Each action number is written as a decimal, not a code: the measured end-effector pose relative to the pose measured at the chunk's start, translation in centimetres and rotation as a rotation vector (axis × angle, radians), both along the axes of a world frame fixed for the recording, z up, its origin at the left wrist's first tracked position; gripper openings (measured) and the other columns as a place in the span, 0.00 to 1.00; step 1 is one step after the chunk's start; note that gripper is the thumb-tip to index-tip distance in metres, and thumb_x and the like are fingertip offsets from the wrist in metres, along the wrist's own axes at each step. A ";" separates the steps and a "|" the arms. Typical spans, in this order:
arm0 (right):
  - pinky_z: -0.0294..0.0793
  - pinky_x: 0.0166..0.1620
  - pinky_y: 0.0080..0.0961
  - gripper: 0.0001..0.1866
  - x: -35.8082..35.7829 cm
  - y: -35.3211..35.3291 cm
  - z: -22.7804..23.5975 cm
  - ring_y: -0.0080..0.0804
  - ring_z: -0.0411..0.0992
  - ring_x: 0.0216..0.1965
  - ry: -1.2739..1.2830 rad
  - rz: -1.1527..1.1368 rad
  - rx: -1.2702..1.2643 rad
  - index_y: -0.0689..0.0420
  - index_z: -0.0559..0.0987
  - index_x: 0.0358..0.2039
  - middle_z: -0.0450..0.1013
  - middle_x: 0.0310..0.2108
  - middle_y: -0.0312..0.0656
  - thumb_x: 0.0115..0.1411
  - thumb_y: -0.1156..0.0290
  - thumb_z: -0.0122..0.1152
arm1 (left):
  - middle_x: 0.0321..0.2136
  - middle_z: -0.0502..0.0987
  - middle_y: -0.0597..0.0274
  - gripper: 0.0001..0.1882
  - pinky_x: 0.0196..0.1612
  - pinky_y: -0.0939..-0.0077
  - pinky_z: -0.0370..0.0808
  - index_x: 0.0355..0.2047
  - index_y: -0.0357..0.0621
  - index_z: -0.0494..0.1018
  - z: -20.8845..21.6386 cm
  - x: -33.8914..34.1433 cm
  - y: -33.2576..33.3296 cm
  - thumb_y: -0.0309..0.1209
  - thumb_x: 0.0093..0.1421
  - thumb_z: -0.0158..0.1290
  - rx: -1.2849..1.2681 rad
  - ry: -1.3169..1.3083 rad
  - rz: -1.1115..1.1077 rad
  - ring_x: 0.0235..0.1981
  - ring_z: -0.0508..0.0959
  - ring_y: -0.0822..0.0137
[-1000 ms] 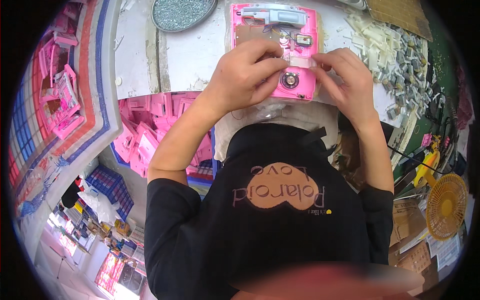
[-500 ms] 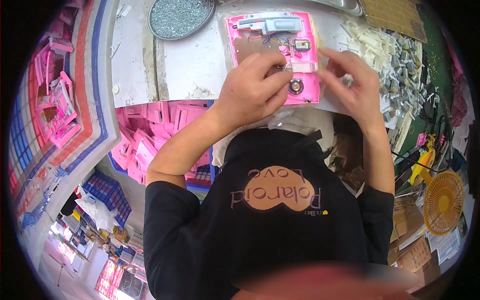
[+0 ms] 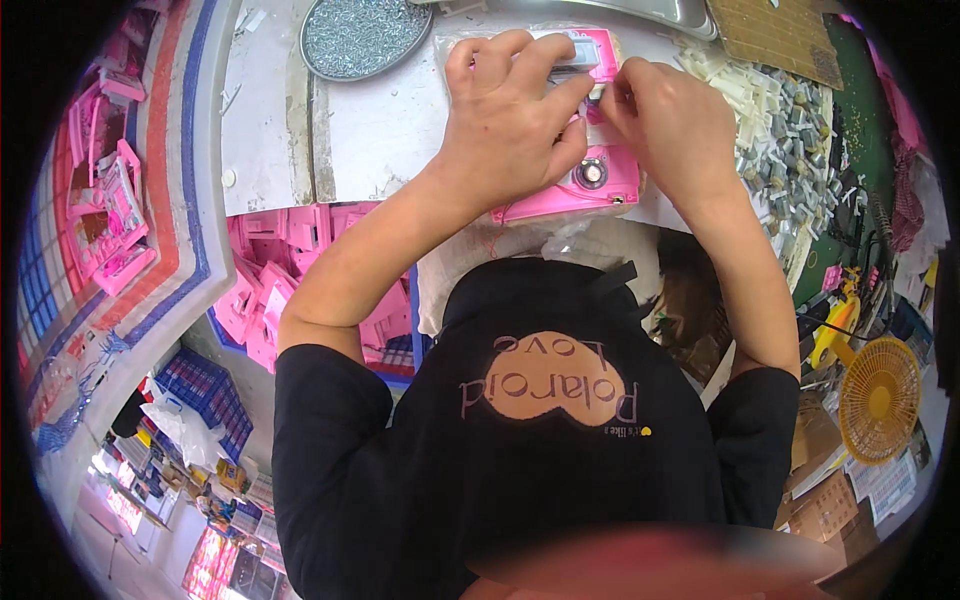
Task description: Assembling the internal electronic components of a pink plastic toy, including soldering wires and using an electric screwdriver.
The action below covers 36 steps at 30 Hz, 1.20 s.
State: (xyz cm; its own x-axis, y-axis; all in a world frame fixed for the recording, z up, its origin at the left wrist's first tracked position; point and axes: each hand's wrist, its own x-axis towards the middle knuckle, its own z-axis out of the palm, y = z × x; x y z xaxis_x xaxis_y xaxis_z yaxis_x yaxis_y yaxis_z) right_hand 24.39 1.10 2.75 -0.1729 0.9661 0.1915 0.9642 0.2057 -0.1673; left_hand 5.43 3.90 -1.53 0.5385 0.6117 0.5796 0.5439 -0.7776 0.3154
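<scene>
A pink plastic casing [image 3: 540, 205] lies on a clear plastic bag on the white worktop in front of me. My left hand [image 3: 510, 120] covers its left and middle, with bent fingers over the long grey-blue part [image 3: 578, 55] at the far end, gripping the casing. My right hand [image 3: 675, 125] is at the casing's right edge, its fingertips pinched together beside a small pale block [image 3: 597, 92]. What those fingertips hold is hidden. A round black speaker [image 3: 590, 174] sits in the near right part of the casing.
A round metal tray of screws [image 3: 365, 35] stands at the far left. On the right lie heaps of white plastic parts [image 3: 715, 80] and small grey motors [image 3: 790, 150]. Pink casings [image 3: 270, 290] fill a container below the worktop. A yellow fan [image 3: 882, 400] stands lower right.
Both hands have moved farther up the casing. My left hand now covers its middle and part of the grey-blue piece; my right fingers, apart before, have closed at the right edge.
</scene>
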 end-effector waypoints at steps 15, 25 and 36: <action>0.78 0.36 0.43 0.11 0.2 1.6 1.0 0.50 0.80 0.32 -0.191 0.121 -0.203 0.62 0.81 0.35 0.79 0.30 0.50 0.60 0.66 0.62 | 0.46 0.77 0.55 0.16 0.46 0.58 0.71 0.43 0.45 0.81 0.7 -0.3 -0.1 0.39 0.58 0.58 -0.107 0.064 -0.004 0.44 0.77 0.56; 0.71 0.29 0.17 0.13 4.2 2.5 -0.1 0.16 0.71 0.25 0.745 -0.178 -0.748 0.62 0.84 0.38 0.76 0.25 0.31 0.65 0.63 0.68 | 0.46 0.77 0.69 0.08 0.57 0.49 0.59 0.29 0.54 0.84 0.4 0.2 1.1 0.41 0.53 0.63 -0.008 0.003 -0.023 0.50 0.72 0.64; 0.76 0.31 0.30 0.13 4.3 1.9 -0.7 0.28 0.77 0.26 0.589 0.022 -0.492 0.62 0.84 0.33 0.81 0.25 0.44 0.59 0.64 0.69 | 0.34 0.75 0.61 0.07 0.48 0.57 0.68 0.31 0.47 0.75 1.8 1.6 3.6 0.31 0.52 0.62 -0.050 0.007 -0.202 0.36 0.76 0.58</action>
State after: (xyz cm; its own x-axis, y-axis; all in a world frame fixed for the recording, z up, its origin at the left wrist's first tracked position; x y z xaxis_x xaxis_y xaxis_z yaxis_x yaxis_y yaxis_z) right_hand 28.72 3.02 2.02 -0.1955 0.9614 -0.1937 0.6841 -0.0078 -0.7294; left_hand 7.02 7.47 0.30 0.6568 0.5188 0.5471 0.3808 -0.8545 0.3532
